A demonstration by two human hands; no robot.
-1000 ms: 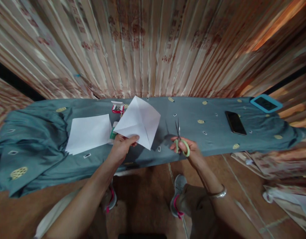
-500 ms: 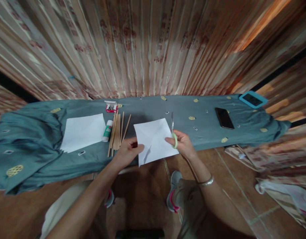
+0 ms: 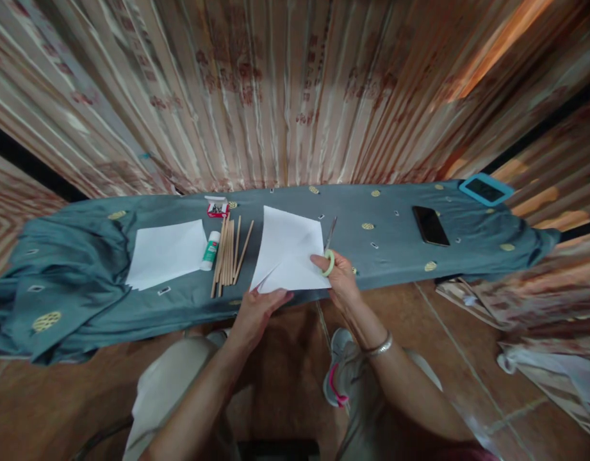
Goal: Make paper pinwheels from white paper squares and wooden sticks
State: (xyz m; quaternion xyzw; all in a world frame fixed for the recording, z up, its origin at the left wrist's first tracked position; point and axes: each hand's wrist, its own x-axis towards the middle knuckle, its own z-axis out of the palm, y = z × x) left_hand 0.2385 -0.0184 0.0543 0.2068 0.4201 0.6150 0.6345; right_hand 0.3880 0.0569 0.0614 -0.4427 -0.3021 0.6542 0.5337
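My left hand (image 3: pixel 261 306) pinches the near edge of a white paper sheet (image 3: pixel 289 250) held just above the cloth-covered table (image 3: pixel 371 256). At the sheet's right edge my right hand (image 3: pixel 337 275) grips scissors (image 3: pixel 329 246) with pale green handles, blades pointing away from me. To the left of the held paper lie several wooden sticks (image 3: pixel 229 251), a white glue bottle with a green cap (image 3: pixel 210 250) and a second sheet of white paper (image 3: pixel 167 253).
A small red and white box (image 3: pixel 216 206) sits behind the sticks. A black phone (image 3: pixel 430 225) and a blue-framed tablet (image 3: pixel 485 190) lie at the table's right end. Striped curtains hang behind. My knees and shoes are below, over a brown tiled floor.
The paper came down from a raised position at the left to the front middle of the table. My right hand with the scissors moved left to the sheet's right edge.
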